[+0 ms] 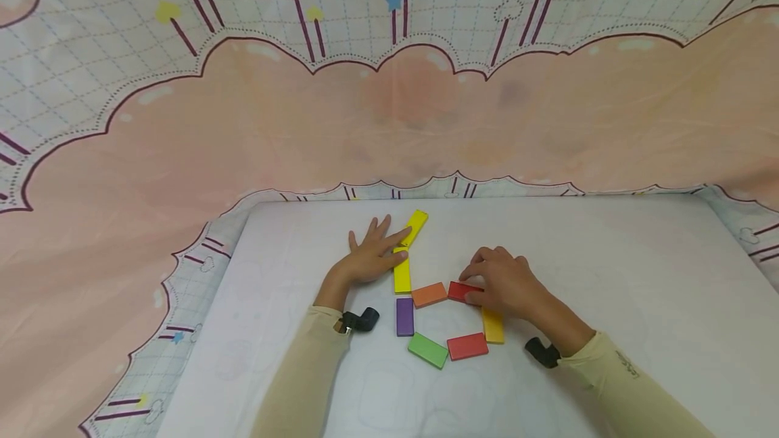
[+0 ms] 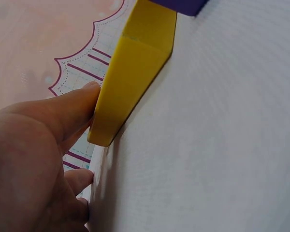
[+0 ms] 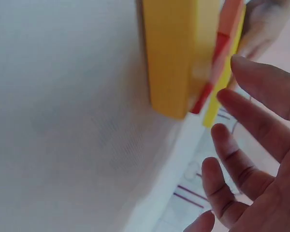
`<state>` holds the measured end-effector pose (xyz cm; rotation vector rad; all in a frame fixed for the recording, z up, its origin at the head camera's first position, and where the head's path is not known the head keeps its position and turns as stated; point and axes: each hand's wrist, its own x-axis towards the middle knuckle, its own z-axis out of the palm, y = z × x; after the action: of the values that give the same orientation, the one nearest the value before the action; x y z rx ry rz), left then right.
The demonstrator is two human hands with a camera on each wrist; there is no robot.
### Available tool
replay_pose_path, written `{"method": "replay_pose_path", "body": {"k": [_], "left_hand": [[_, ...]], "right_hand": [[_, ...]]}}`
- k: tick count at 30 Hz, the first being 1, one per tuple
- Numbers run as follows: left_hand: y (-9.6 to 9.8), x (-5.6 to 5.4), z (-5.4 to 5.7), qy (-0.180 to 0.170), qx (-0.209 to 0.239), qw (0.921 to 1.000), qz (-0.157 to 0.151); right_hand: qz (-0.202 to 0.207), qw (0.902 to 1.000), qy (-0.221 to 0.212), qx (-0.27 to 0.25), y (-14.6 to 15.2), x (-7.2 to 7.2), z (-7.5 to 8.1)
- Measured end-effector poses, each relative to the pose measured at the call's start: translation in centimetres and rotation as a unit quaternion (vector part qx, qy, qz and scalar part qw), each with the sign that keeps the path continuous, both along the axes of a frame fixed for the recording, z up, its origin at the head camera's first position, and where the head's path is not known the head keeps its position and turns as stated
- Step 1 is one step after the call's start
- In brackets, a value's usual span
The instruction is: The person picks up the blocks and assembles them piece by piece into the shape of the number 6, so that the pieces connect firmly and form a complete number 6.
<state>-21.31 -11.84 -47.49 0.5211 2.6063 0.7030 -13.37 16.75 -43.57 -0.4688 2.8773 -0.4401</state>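
Observation:
My left hand point(image 1: 369, 259) lies with fingers spread beside two yellow blocks. Its index finger reaches over the far, slanted yellow block point(image 1: 418, 223), and its thumb touches the nearer yellow block point(image 2: 130, 72). My right hand point(image 1: 502, 279) is over a red block point(image 1: 458, 290), partly covering it. In the right wrist view that hand's fingers point(image 3: 258, 118) are loosely bent and apart, with nothing seen between them. An orange block point(image 1: 429, 295) meets the red block's left end. An orange-yellow block point(image 1: 493, 326) lies under the right hand's near side.
A purple block point(image 1: 404, 317), a green block point(image 1: 428, 350) and another red block point(image 1: 467, 347) continue the loop on the white tabletop point(image 1: 608, 255). Patterned cloth point(image 1: 426, 120) hangs behind the table. A dark wrist device point(image 1: 360, 320) sits on the left wrist.

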Motion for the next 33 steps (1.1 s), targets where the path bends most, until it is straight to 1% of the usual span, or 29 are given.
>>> {"method": "replay_pose_path", "body": {"k": [3, 6, 10, 13, 15, 17, 21, 23, 26, 29, 33], "left_hand": [[0.0, 0.0, 0.0, 0.0, 0.0, 1.0, 0.001], [0.1, 0.0, 0.0, 0.001, 0.001, 1.0, 0.001], [0.1, 0.0, 0.0, 0.003, -0.001, 1.0, 0.002], [0.1, 0.0, -0.1, 0.004, -0.004, 1.0, 0.003], [0.1, 0.0, -0.1, 0.005, -0.005, 1.0, 0.003], [0.1, 0.1, 0.0, 0.007, -0.006, 1.0, 0.002], [0.1, 0.1, -0.1, 0.008, -0.005, 1.0, 0.001], [0.1, 0.1, 0.0, 0.006, -0.003, 1.0, 0.001], [0.1, 0.1, -0.1, 0.005, -0.002, 1.0, 0.0], [0.1, 0.0, -0.1, 0.005, -0.003, 1.0, -0.001], [0.0, 0.0, -0.1, 0.004, -0.005, 1.0, 0.0]], "right_hand": [[-0.027, 0.9995, -0.017, -0.004, 0.8, 0.0, 0.3], [-0.049, 0.9975, -0.051, -0.007, 1.9, 0.1, 0.7], [-0.049, 0.9936, -0.102, -0.006, 3.1, 0.3, 0.9], [-0.042, 0.9914, -0.123, -0.006, 3.6, 0.4, 0.8], [-0.041, 0.9907, -0.13, -0.008, 3.6, 0.5, 0.6], [-0.042, 0.9912, -0.126, -0.009, 3.6, 0.7, 0.5], [-0.042, 0.9951, -0.087, -0.021, 3.0, 1.3, 0.5], [-0.026, 0.9967, -0.071, -0.031, 2.5, 1.9, 0.5], [0.028, 0.9969, -0.061, -0.042, 1.9, 3.1, 0.2], [0.081, 0.994, -0.056, -0.047, 1.5, 4.1, -0.2], [0.118, 0.9908, -0.04, -0.051, 1.5, 4.7, -0.5]]}}
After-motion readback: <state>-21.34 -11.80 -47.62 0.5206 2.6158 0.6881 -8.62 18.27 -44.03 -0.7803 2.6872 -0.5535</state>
